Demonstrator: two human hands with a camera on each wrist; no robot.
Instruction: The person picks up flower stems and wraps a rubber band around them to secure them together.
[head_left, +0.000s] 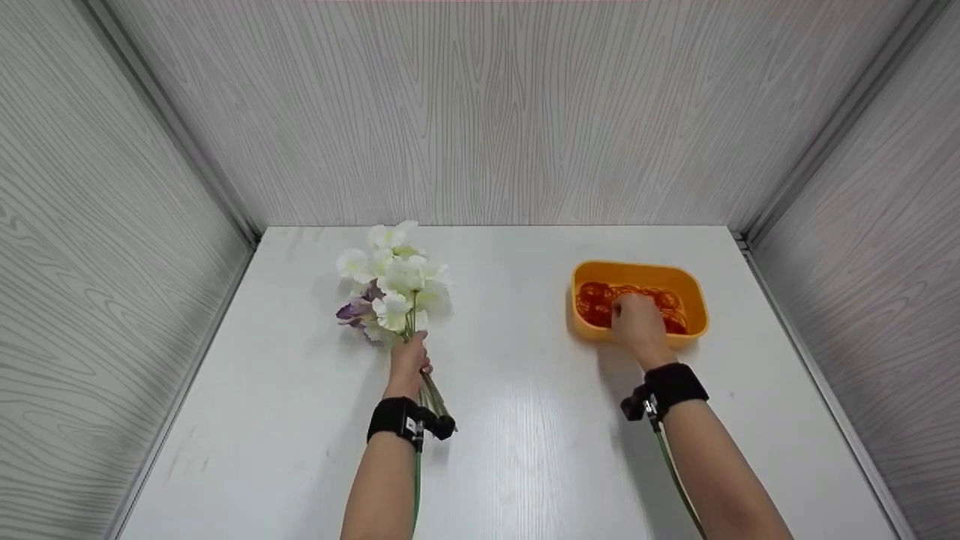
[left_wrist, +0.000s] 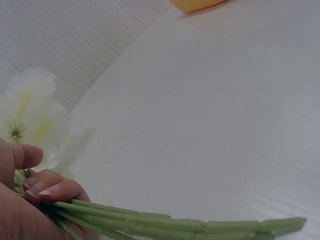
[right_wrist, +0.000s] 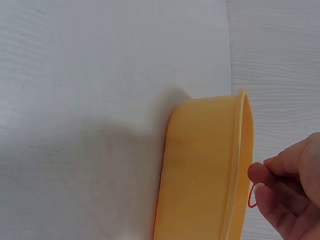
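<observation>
My left hand grips the green stems of a bunch of white and purple flowers. The blossoms point away from me, and the stem ends stick out past the wrist. On the right, a yellow-orange basin holds a heap of red corded pieces. Over its near rim reaches my right hand, its fingertips inside the basin's outline in the head view. In the right wrist view, thumb and fingers pinch a thin red cord that shows as a small loop; the rest of it is hidden.
Both things are on a white tabletop. Pale wood-grain panels stand behind it and along both sides. A black strap with a small camera and green cable sits on each wrist.
</observation>
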